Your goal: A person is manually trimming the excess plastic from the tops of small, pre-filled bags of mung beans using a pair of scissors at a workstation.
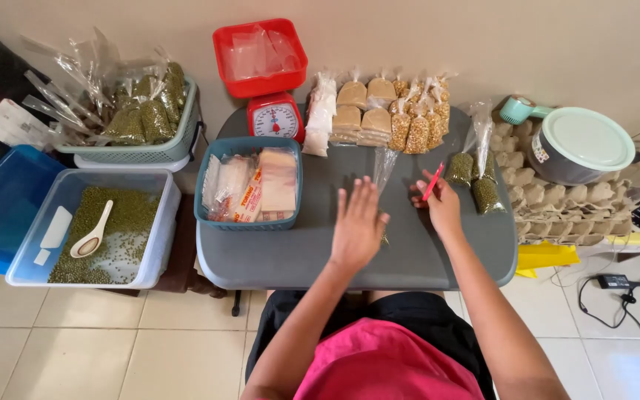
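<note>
Resting flat on the grey bench [275, 259], the left hand [357, 226] lies open beside a clear bag [384, 167]. The right hand [438, 204] pinches a red strip [432, 181], near two bean bags [474, 181] and a teal basket [248, 181].

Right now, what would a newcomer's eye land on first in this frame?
Probably the red kitchen scale with its red tray at the back of the grey table, beside rows of small tied bags of grains. Next, the two hands at the table's centre: the left hand flat, fingers spread, the right hand pinching a red strip. Left of the table, a clear tub of green mung beans holds a white scoop.
</note>
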